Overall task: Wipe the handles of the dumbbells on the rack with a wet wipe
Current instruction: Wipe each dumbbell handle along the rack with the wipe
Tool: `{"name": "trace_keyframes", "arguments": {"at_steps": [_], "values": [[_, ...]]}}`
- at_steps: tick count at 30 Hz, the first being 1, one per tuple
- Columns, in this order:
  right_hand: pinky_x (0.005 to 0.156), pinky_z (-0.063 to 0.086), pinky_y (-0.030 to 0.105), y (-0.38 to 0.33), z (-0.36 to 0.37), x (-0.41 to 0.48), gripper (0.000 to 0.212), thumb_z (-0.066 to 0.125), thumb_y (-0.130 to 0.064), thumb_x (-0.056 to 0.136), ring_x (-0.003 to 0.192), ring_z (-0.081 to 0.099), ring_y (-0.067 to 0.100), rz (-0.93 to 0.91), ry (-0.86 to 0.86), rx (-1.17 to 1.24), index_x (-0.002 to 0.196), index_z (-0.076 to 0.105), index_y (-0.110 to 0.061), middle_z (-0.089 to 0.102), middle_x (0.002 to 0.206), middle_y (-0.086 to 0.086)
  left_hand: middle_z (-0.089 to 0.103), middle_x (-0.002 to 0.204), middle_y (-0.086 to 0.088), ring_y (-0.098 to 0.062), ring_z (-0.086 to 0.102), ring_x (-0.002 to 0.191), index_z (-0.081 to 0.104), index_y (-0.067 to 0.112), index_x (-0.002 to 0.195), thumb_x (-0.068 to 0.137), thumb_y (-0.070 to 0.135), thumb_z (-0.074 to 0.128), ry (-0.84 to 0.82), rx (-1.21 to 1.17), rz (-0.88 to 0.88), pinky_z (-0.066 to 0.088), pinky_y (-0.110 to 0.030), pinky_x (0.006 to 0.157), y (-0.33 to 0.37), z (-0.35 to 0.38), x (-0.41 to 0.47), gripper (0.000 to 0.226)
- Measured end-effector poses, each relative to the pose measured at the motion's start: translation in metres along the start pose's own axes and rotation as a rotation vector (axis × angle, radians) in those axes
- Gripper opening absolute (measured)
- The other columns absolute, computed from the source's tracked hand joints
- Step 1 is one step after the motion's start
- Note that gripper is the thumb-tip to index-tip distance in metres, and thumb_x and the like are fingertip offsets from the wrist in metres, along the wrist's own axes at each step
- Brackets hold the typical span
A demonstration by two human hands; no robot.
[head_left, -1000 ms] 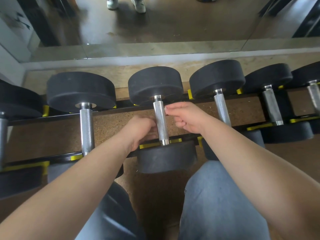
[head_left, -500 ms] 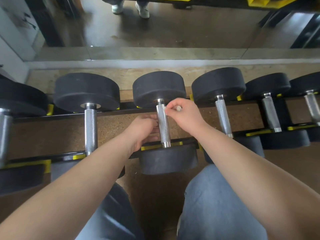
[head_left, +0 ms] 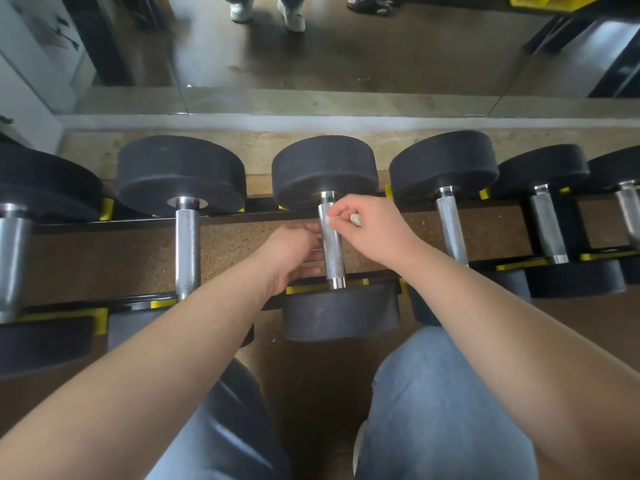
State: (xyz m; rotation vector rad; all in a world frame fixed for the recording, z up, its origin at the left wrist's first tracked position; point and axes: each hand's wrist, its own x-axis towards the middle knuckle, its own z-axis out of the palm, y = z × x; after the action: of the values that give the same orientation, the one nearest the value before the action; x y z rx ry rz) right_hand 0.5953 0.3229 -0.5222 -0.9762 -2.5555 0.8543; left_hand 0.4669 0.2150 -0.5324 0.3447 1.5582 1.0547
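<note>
Head view, looking down on a dumbbell rack (head_left: 242, 216): black rails, yellow saddles, running 9 to 3 o'clock across the frame. Six black round-head dumbbells lie on it, handles pointing 12 to 6.

The centre dumbbell (head_left: 341, 311) sits dead centre, and its knurled steel handle (head_left: 333, 258) spans the gap between the two rails. Both hands are on this handle.

The right hand (head_left: 375, 230) comes in from 3 o'clock at the handle's 12 o'clock end, just below the far head. Its fingers are curled tight together, pinching a small wet wipe (head_left: 331, 220) against the steel. Only a pale scrap shows at the fingertips, and a pale bit pokes out of the fist; I cannot tell if that is wipe or nail.

The left hand (head_left: 294, 252) comes in from 9 o'clock at mid-handle. Its fingers (head_left: 313, 252) are fairly straight and slightly spread, tips touching the handle's 9 o'clock side. Cannot tell if they reach under it. The thumb is hidden.

The neighbour dumbbell at 9 o'clock (head_left: 187, 251) and the neighbour dumbbell at 3 o'clock (head_left: 452, 226) are untouched on the rack. More lie further out both ways, partly cropped.

Jeans-clad knees (head_left: 433, 393) are at 6 o'clock, under the forearms. Brown speckled flooring (head_left: 235, 247) shows between the rails. A wall mirror (head_left: 381, 57) fills 12 o'clock, and pale shoes (head_left: 292, 15) are reflected in it.
</note>
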Motion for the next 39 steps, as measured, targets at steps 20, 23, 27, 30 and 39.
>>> {"name": "trace_keyframes", "arguments": {"at_steps": [20,23,27,30,39], "values": [[0.069,0.049,0.021,-0.022,-0.011,-0.019,0.017,0.068,-0.025,0.092,0.071,0.062,0.0,-0.225,-0.513,-0.23,0.083,0.08,-0.032,0.064,0.072,-0.018,0.073,0.105,-0.009,-0.023,0.069,0.09,0.07,0.016,0.117,0.101,0.002,0.031,0.007,-0.129,-0.043,0.061,-0.033,0.066,0.0,-0.003,-0.001,0.045],[0.065,0.052,0.028,-0.024,-0.007,-0.006,0.024,0.061,-0.021,0.092,0.066,0.061,0.007,-0.295,-0.407,-0.308,0.076,0.076,-0.029,0.061,0.067,-0.012,0.072,0.109,-0.013,-0.026,0.07,0.094,0.067,0.012,0.121,0.102,0.003,0.03,0.019,-0.153,-0.047,0.063,-0.038,0.073,0.001,-0.004,-0.005,0.043],[0.061,0.055,0.041,-0.025,-0.002,0.022,0.028,0.053,-0.005,0.089,0.068,0.062,0.025,-0.197,-0.15,-0.376,0.074,0.074,-0.018,0.062,0.072,0.003,0.069,0.11,-0.013,-0.026,0.07,0.097,0.065,0.012,0.113,0.1,-0.003,0.026,0.032,-0.17,-0.054,0.062,-0.041,0.077,0.002,-0.006,-0.008,0.044],[0.071,0.055,0.035,-0.025,-0.009,0.006,0.024,0.06,-0.015,0.092,0.072,0.066,0.014,-0.23,-0.304,-0.338,0.079,0.079,-0.023,0.071,0.077,-0.003,0.071,0.108,-0.012,-0.024,0.071,0.094,0.067,0.01,0.12,0.1,-0.001,0.027,0.026,-0.157,-0.061,0.062,-0.036,0.067,0.001,-0.006,-0.008,0.046],[0.066,0.057,0.039,-0.027,-0.001,0.01,0.023,0.055,-0.023,0.095,0.076,0.066,0.024,-0.235,-0.182,-0.473,0.087,0.074,-0.03,0.067,0.083,-0.006,0.069,0.123,-0.018,-0.033,0.069,0.112,0.065,0.01,0.12,0.101,-0.002,0.028,0.022,-0.177,-0.053,0.061,-0.042,0.086,0.0,-0.006,-0.012,0.044]]}}
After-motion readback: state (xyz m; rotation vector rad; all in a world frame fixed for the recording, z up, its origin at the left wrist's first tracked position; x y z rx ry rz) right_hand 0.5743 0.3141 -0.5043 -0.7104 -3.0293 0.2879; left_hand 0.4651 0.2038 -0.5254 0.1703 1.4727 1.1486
